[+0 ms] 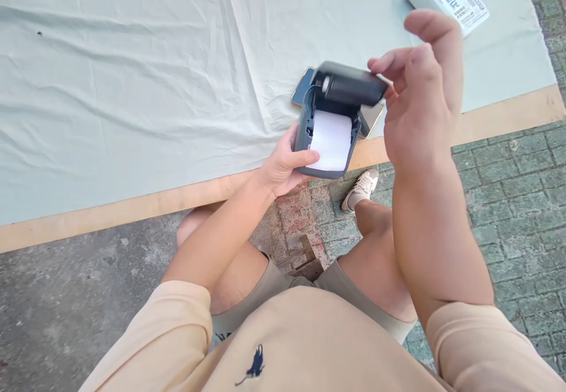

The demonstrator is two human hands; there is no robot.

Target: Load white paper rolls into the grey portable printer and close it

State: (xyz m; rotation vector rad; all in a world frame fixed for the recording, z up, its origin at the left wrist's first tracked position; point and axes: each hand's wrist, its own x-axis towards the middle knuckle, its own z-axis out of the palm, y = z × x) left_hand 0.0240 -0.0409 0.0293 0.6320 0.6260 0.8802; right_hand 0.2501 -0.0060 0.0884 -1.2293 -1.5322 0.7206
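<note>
My left hand (287, 165) grips the lower left side of a dark portable label printer (303, 144), its thumb on the white paper (332, 138) at the front. The printer's lid (354, 88) is raised, showing a dark roller-like part inside, slightly blurred. At the lid's right corner, the fingertips of my right hand (420, 79) pinch the edge, with other fingers curled above. The printer is held over the table's near edge.
Gold-edged phone-like parts stick out behind the printer, at its left (302, 87) and right (372, 119); whether they are one device I cannot tell. A white box with printed labels (460, 0) stands at the back right. Pale cloth (154, 85) covers the wood-edged table (132, 209).
</note>
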